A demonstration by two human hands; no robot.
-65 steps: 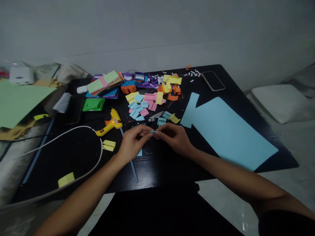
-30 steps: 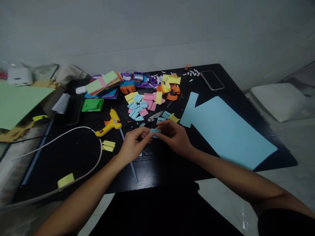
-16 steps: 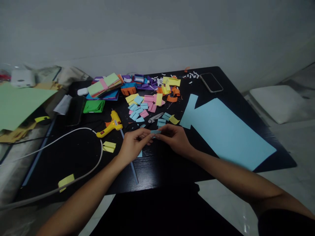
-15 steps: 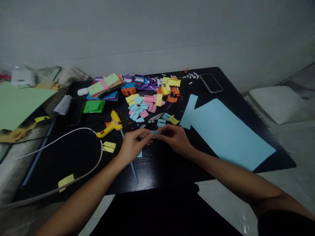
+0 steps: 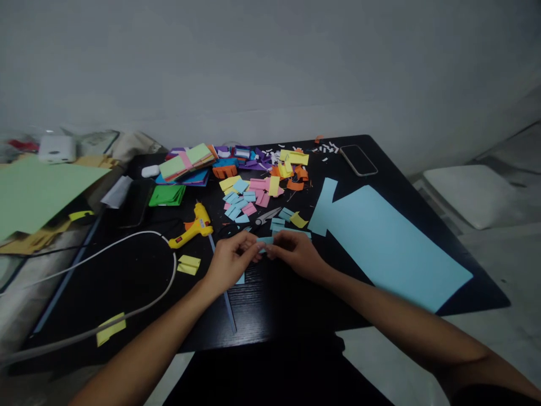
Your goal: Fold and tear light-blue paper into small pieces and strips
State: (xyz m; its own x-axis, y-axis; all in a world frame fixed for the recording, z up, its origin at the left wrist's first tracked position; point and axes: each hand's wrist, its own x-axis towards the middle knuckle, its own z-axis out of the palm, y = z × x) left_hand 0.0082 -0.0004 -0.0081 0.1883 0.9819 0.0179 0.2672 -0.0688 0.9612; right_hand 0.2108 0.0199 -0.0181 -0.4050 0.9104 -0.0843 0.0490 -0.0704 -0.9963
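A small light blue paper piece is held between my two hands over the black table. My left hand pinches its left end with thumb and fingers. At the other end my right hand pinches it too. Just beyond the fingers lie scissors, partly hidden by the left hand and paper. Small folded blue pieces are scattered behind, mixed with pink ones. A yellow glue gun lies to the left, with a glue stick running beside my left wrist.
A large blue sheet covers the table's right side, a phone behind it. Stacked coloured papers and green pieces lie at back left. A white cable loops across the left. A white stool stands to the right.
The view has tilted slightly, so everything sits lower in the picture. The blue piece now shows more of its flat face between my fingers; both hands keep their pinch.
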